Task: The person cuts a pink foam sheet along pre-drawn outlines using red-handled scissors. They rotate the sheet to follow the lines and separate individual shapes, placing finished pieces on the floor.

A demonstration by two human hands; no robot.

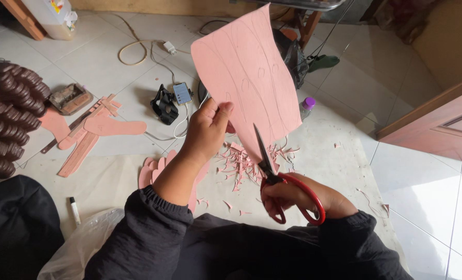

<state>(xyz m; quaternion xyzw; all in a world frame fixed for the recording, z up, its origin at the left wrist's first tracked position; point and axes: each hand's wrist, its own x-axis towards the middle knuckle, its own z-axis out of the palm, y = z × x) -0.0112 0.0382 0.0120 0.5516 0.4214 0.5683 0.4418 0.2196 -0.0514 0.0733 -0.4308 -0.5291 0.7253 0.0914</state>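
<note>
Above the tiled floor (428,186), head view: left hand (206,129) pinches a pink pencil-marked sheet (246,72) upright at twelve o'clock. Right hand (293,196), clamped in red-handled scissors (272,171), cuts its lower edge at five o'clock; pink offcuts (236,161) lie beneath. Cutting seems underway; following the drawn line likely needs steady turning.

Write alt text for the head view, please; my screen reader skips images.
A person's left hand holds up a pink sheet marked with pencil outlines while the right hand cuts into its lower edge with red-handled scissors. Pink scraps and cut sole shapes lie on the tiled floor.
</note>
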